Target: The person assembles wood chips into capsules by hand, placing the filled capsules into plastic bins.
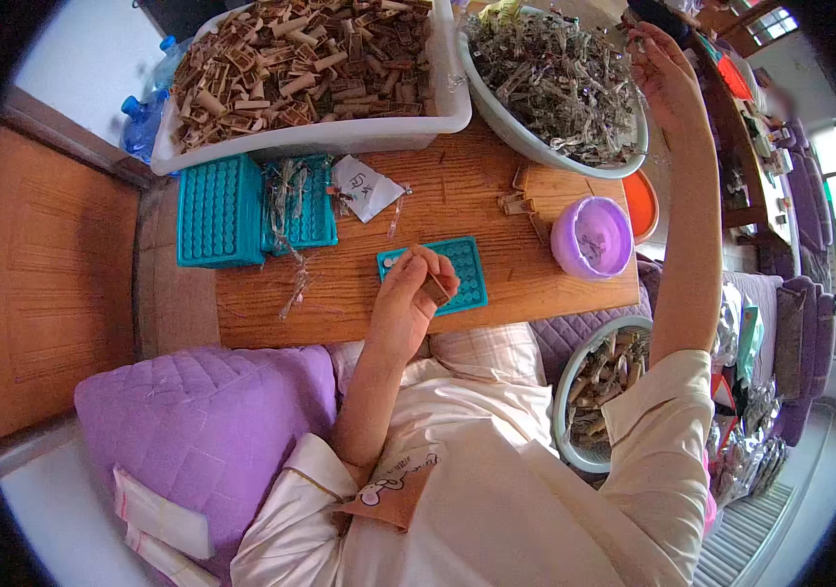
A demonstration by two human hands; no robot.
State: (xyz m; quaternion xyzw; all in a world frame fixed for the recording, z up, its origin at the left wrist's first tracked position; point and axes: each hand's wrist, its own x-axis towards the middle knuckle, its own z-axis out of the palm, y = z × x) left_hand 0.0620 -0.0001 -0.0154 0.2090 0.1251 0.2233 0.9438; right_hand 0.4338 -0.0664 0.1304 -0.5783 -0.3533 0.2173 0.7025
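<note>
My left hand (416, 293) rests on a small teal perforated tray (461, 272) on the wooden table (457, 201) and pinches a small tan wooden piece (435, 286). My right hand (662, 70) is stretched far out over the rim of a grey basin (506, 122) heaped with thin silvery metal pieces (560, 83); its fingers are closed on something small and dark that I cannot make out. A white tub (340, 135) piled with tan wooden pieces (301, 59) stands at the back left.
Two taller teal trays (222, 210) stand at the table's left with metal pieces across them. A purple bowl (591, 238) and an orange lid (641, 203) sit to the right. A second basin (563, 391) of parts is beside my lap. A purple cushion (198, 426) lies left.
</note>
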